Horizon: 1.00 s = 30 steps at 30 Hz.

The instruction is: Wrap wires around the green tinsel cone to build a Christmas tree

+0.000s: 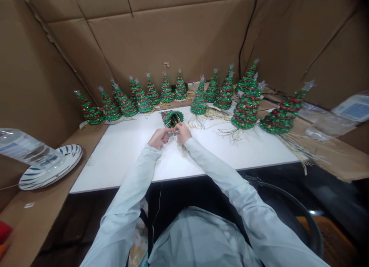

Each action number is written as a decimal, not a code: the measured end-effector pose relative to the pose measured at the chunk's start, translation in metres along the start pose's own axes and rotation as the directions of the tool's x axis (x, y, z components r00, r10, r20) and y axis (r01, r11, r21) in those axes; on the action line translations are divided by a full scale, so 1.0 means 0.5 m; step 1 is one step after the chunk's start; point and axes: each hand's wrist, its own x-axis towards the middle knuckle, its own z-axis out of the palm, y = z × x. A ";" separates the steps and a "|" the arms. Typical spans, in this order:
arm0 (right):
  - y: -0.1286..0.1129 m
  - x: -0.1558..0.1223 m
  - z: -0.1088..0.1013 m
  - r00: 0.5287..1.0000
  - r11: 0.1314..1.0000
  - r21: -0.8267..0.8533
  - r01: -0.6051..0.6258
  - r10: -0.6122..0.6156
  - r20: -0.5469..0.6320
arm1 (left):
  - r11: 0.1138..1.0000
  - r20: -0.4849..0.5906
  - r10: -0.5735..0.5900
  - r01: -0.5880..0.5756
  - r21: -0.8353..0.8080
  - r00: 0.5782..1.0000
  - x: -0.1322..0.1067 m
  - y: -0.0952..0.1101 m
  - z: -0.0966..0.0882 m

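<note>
A small green Christmas tree ornament (178, 116) lies on its side on the white board, its hollow base facing me. Thin yellow and white wires (181, 148) come out of that base and run between my hands. My left hand (158, 138) is closed with fingers pinched on the wires. Close against it, my right hand (183, 133) also pinches the wires, its fingertips touching those of the left. The exact strands in each pinch are too small to tell apart.
Several upright trees (167, 89) line the back; larger ones (247, 110) with trailing wires stand at right. A water bottle (29, 147) and plate (72, 159) are at left, another bottle (337, 119) at right. Cardboard walls (184, 36) enclose the white board (115, 159).
</note>
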 end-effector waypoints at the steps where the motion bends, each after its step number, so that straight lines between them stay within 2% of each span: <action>1: 0.002 0.000 0.002 1.000 1.000 0.001 -0.001 0.001 0.008 | 1.000 -0.002 -0.004 0.004 -0.013 1.000 0.001 0.001 0.000; 5: 0.010 0.002 0.004 0.999 0.998 -0.056 0.017 -0.015 0.038 | 0.996 0.018 -0.026 0.027 -0.084 0.999 0.001 0.005 0.001; 9: 0.020 0.012 -0.008 0.996 0.993 -0.108 0.054 -0.046 0.078 | 0.975 0.059 -0.139 0.147 -0.167 0.989 0.003 0.013 -0.002; 12: 0.028 0.019 -0.023 0.984 0.985 -0.137 0.106 -0.084 0.159 | 0.958 0.078 -0.192 0.204 -0.200 0.978 0.008 0.016 -0.005; 17: 0.025 0.014 -0.049 0.960 0.953 -0.247 0.175 -0.109 0.257 | 0.934 0.055 -0.146 0.156 -0.322 0.988 0.009 0.021 -0.016; 19: 0.017 0.008 -0.059 0.954 0.939 -0.287 0.191 -0.109 0.280 | 0.913 0.062 -0.160 0.172 -0.370 0.985 0.006 0.030 -0.025; 23: 0.006 0.000 -0.073 0.947 0.898 -0.377 0.227 -0.113 0.301 | 0.887 0.176 -0.219 0.271 -0.374 0.960 0.002 0.044 -0.051; 27: 0.012 0.006 -0.079 0.935 0.842 -0.446 0.304 -0.174 0.309 | 0.922 0.131 -0.194 0.226 -0.315 0.972 0.013 0.037 -0.068; 30: 0.023 0.018 -0.083 0.928 0.835 -0.436 0.335 -0.213 0.305 | 0.955 0.088 -0.165 0.181 -0.235 0.982 0.020 0.030 -0.070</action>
